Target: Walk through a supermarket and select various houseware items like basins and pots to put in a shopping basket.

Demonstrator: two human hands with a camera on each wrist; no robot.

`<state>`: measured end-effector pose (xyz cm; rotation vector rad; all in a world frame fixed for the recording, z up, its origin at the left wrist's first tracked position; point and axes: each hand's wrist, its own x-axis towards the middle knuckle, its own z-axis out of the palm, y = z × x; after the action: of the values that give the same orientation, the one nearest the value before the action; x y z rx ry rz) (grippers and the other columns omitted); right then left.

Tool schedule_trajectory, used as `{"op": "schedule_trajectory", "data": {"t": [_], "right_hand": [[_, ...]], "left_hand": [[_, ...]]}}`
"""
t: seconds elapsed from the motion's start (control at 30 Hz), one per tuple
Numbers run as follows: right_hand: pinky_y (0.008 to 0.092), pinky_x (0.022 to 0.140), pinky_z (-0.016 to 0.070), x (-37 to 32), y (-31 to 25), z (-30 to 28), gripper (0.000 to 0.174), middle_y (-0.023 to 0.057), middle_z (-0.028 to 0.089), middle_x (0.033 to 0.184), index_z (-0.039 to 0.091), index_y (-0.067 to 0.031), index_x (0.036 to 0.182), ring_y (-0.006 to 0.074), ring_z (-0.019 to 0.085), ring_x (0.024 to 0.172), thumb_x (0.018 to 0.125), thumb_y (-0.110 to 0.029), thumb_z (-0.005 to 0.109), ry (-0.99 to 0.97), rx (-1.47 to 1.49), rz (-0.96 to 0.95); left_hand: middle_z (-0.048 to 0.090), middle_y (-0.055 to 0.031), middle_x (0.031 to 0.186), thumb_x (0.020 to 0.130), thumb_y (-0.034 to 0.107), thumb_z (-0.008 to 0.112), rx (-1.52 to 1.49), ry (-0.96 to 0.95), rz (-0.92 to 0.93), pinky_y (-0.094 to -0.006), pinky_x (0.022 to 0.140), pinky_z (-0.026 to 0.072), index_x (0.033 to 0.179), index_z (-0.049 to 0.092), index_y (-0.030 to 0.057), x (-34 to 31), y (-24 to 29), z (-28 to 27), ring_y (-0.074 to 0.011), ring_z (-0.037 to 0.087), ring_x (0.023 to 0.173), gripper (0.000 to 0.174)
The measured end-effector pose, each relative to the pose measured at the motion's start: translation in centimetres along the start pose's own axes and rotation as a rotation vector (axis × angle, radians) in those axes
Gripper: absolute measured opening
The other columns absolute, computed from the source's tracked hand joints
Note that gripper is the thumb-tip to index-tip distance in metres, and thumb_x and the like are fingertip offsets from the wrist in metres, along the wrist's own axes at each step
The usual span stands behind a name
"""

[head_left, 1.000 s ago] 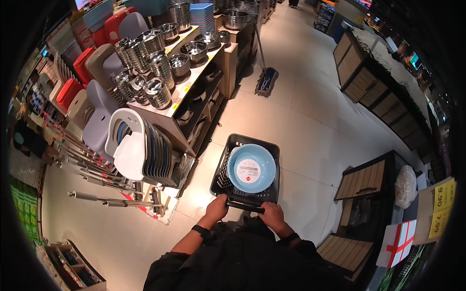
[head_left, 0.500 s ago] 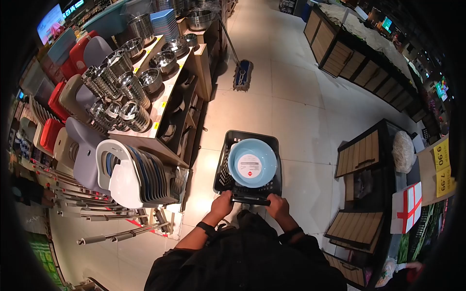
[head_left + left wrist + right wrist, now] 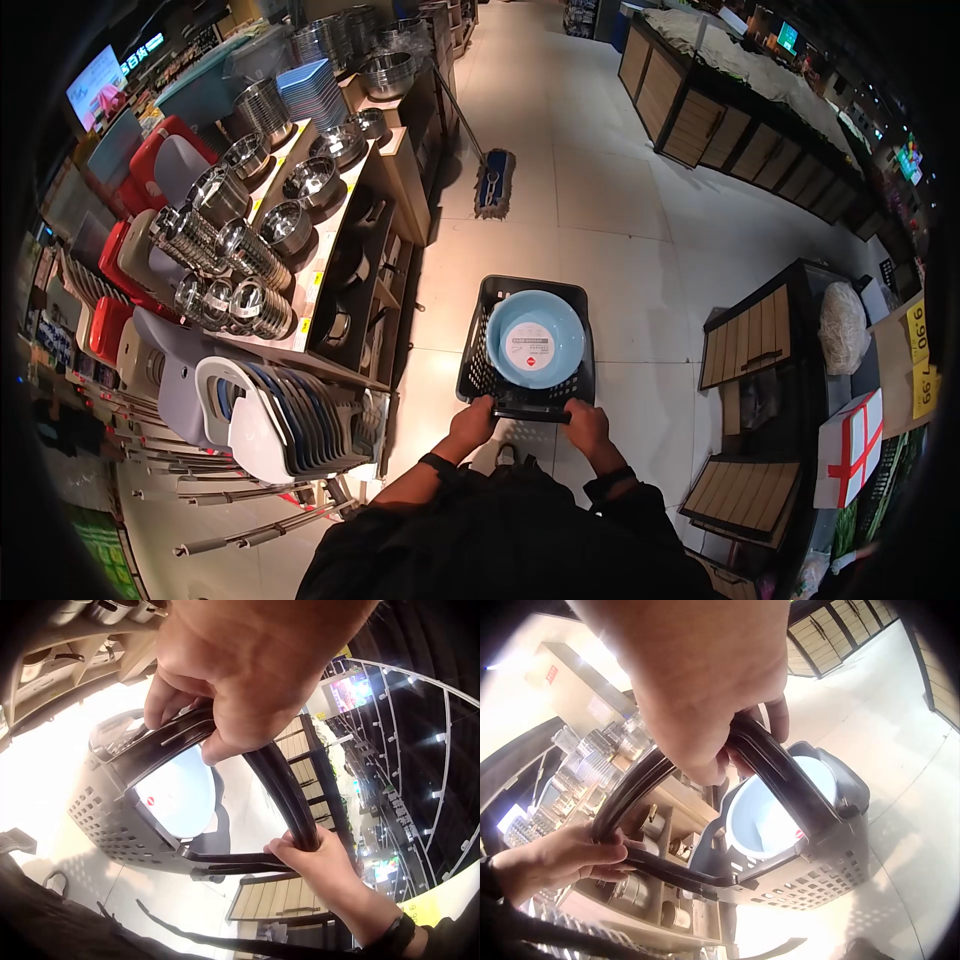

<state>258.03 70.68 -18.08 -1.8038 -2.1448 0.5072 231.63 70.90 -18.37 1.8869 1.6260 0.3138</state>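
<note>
A black shopping basket (image 3: 468, 372) with perforated sides stands out in front of the person. Inside it sits a round light-blue basin (image 3: 562, 325) with a white paper label (image 3: 528, 345). My left hand (image 3: 473, 424) grips the left end of the basket's black handle (image 3: 530, 413), fingers wrapped around the bar. At the handle's other end, my right hand (image 3: 587, 430) curls round it as well. Both wrist views show the fingers and thumb closed about the bar's bent corners.
Left, a wooden shelf (image 3: 345, 225) bears stacked steel bowls (image 3: 285, 228), beside stacked plastic stools (image 3: 265, 430) and metal poles. A blue mop (image 3: 494, 185) lies on the tiled floor (image 3: 590, 225) ahead. Wood-fronted cabinets (image 3: 745, 345) line the right side.
Shelf and bowls have slid left and lower in the head view, and the basket a little to the right. Both hands keep their hold on the handle.
</note>
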Motion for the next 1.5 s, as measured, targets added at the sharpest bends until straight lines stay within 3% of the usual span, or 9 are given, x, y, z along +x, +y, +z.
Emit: {"op": "schedule_trajectory", "data": {"t": [0.2,0.3,0.37,0.6,0.87,1.0,1.33,1.4,1.5], "right_hand": [[0.0437,0.066,0.0497,5.9,1.9,-1.0,0.019,0.0101,0.062,0.078,0.057,-0.0109,0.081,0.0338,0.062,0.075,0.069,-0.014,0.071,0.07,0.044,-0.029],[0.0445,0.071,0.0501,8.7,1.9,-1.1,0.026,0.0101,0.063,0.083,0.058,-0.0107,0.085,0.0331,0.063,0.081,0.066,-0.014,0.075,0.01,0.028,0.017],[0.0463,0.067,0.0489,10.3,1.5,-1.6,0.017,0.0111,0.062,0.078,0.057,-0.011,0.082,0.0355,0.062,0.075,0.071,-0.016,0.07,0.048,0.051,0.052],[0.0466,0.067,0.0486,16.1,3.0,-2.9,0.016,0.0128,0.064,0.082,0.059,-0.0115,0.084,0.0369,0.062,0.08,0.072,-0.015,0.069,0.0,0.027,0.183],[0.0457,0.068,0.0487,22.7,4.2,-3.6,0.018,0.0121,0.064,0.082,0.058,-0.012,0.084,0.0366,0.062,0.08,0.072,-0.016,0.07,0.032,0.059,0.137],[0.0457,0.066,0.048,26.2,5.3,-3.2,0.017,0.012,0.063,0.08,0.057,-0.0117,0.082,0.0367,0.062,0.077,0.071,-0.014,0.07,0.056,0.074,0.086],[0.0464,0.069,0.0468,34.9,7.3,-4.3,0.021,0.0107,0.062,0.081,0.056,-0.0119,0.085,0.036,0.061,0.079,0.069,-0.01,0.069,0.043,0.107,0.017],[0.045,0.068,0.0467,36.5,7.6,-4.3,0.024,0.0094,0.061,0.078,0.056,-0.0111,0.083,0.0328,0.062,0.08,0.064,-0.007,0.07,0.062,0.093,0.007],[0.0466,0.068,0.0466,38.7,8.1,-4.2,0.019,0.0106,0.062,0.081,0.056,-0.0114,0.083,0.036,0.061,0.078,0.07,-0.011,0.069,0.084,0.113,0.011]], "left_hand": [[0.06,-0.0204,0.099,0.085,0.018,0.056,0.005,-0.052,-0.007,-0.0513,0.074,0.0488,0.103,0.046,0.0072,5.1,0.6,-1.6,-0.0414,0.061,0.09,0.023],[0.06,-0.0202,0.098,0.085,0.018,0.056,-0.012,-0.06,0.003,-0.0506,0.075,0.049,0.102,0.047,0.0068,7.9,0.2,-2.9,-0.041,0.06,0.091,0.022],[0.06,-0.0201,0.098,0.085,0.018,0.056,-0.023,-0.054,0.026,-0.0503,0.075,0.049,0.101,0.047,0.0065,9.6,-0.1,-3.7,-0.0407,0.06,0.092,0.022],[0.061,-0.0196,0.097,0.085,0.015,0.053,-0.007,-0.108,0.077,-0.0501,0.075,0.049,0.097,0.049,0.0052,16.1,0.6,-4.9,-0.0388,0.061,0.094,0.017],[0.061,-0.0189,0.099,0.085,0.014,0.051,0.014,-0.107,0.058,-0.0496,0.075,0.0493,0.1,0.048,0.0063,22.7,0.3,-6.4,-0.0383,0.061,0.094,0.017],[0.06,-0.0197,0.094,0.085,0.013,0.052,-0.018,0.001,0.077,-0.0516,0.072,0.0491,0.1,0.048,0.007,25.5,-0.1,-7.2,-0.0403,0.061,0.089,0.017],[0.058,-0.0198,0.103,0.087,0.018,0.052,-0.014,-0.073,-0.074,-0.05,0.076,0.0486,0.104,0.048,0.0069,33.4,1.5,-10.9,-0.0413,0.059,0.094,0.02],[0.059,-0.0197,0.104,0.087,0.018,0.052,-0.005,-0.085,-0.108,-0.0498,0.076,0.0486,0.104,0.048,0.0066,35.1,1.6,-11.5,-0.041,0.059,0.095,0.021],[0.058,-0.021,0.102,0.087,0.021,0.054,-0.006,-0.079,-0.041,-0.05,0.077,0.0481,0.101,0.047,0.0062,37.3,1.0,-12.0,-0.0405,0.058,0.097,0.021]]}}
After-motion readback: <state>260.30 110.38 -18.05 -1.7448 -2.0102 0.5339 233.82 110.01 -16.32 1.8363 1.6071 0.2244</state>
